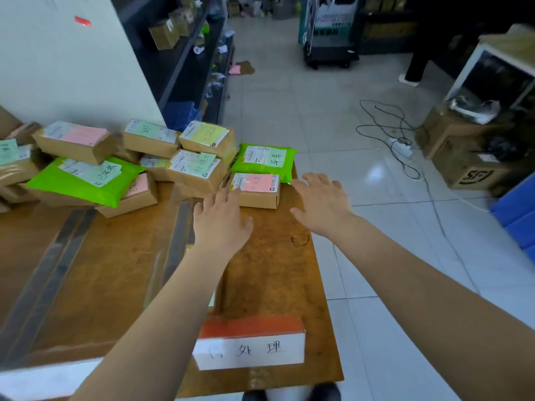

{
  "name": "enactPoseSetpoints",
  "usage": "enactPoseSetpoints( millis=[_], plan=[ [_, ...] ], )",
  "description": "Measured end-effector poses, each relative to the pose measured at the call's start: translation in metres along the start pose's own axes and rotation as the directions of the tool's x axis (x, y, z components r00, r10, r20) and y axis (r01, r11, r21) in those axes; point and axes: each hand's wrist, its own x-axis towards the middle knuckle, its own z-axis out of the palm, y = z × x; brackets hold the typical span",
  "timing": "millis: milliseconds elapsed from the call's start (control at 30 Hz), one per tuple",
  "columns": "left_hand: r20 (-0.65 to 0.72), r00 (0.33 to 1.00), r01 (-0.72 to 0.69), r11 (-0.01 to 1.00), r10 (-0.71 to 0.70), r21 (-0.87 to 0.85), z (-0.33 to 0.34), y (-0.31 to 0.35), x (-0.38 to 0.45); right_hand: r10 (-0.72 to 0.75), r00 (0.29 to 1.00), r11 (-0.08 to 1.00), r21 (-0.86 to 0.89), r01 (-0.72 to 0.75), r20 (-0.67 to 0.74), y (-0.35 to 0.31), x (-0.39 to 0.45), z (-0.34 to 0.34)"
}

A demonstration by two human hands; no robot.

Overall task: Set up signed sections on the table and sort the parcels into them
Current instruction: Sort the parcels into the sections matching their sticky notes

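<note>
Several brown parcels and two green mailer bags lie piled at the far side of the wooden table (269, 279). Nearest me is a small brown box with a pink note (256, 190); behind it rests a green bag (265, 160). My left hand (221, 219) hovers open, its fingertips at that box's left near corner. My right hand (321, 202) is open, fingers spread, just right of the box at the table's edge, holding nothing. A folded sign (250, 344), orange on top with black handwriting on its white face, stands at the near edge.
Strips of clear tape (58, 261) run across the tabletop and divide it. A white wall (72, 68) and dark shelves (185, 53) stand to the left. On the tiled floor to the right lie cables with a power strip (401, 146), cardboard boxes (466, 160) and blue crates (518, 215).
</note>
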Motion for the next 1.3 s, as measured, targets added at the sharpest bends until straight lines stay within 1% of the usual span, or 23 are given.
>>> enactPoseSetpoints(
  millis=[67, 200, 433, 633, 833, 1000, 1167, 1300],
  plan=[
    [0.001, 1.000, 0.008, 1.000, -0.008, 0.019, 0.003, 0.010, -0.006, -0.049, 0.999, 0.998, -0.031, 0.049, -0.005, 0.004, -0.002, 0.001],
    [-0.007, 0.999, 0.053, 0.996, -0.053, 0.078, 0.008, 0.036, -0.014, -0.150, 0.989, 0.988, -0.040, 0.150, 0.003, 0.024, -0.004, 0.008],
    [-0.007, 0.964, 0.265, 0.962, -0.265, 0.065, 0.011, 0.099, -0.015, -0.342, 0.940, 0.939, -0.046, 0.341, 0.000, 0.098, 0.008, 0.005],
    [-0.010, 0.924, 0.381, 0.921, -0.382, 0.081, 0.014, 0.132, -0.014, -0.462, 0.887, 0.883, -0.085, 0.461, 0.013, 0.142, 0.025, 0.006],
    [-0.019, 0.882, 0.471, 0.882, -0.471, 0.028, 0.023, 0.143, 0.011, -0.536, 0.844, 0.840, -0.073, 0.537, 0.029, 0.150, 0.067, 0.010],
    [0.032, 0.842, 0.539, 0.841, -0.538, -0.041, 0.047, 0.134, 0.051, -0.576, 0.812, 0.809, -0.070, 0.583, 0.095, 0.141, 0.119, 0.023],
    [0.084, 0.787, 0.617, 0.775, -0.611, -0.139, 0.061, 0.116, 0.091, -0.590, 0.792, 0.798, -0.035, 0.602, 0.155, 0.128, 0.176, 0.034],
    [0.121, 0.748, 0.663, 0.730, -0.652, -0.165, 0.069, 0.104, 0.114, -0.612, 0.770, 0.781, -0.018, 0.625, 0.178, 0.119, 0.217, 0.045]
  ],
)
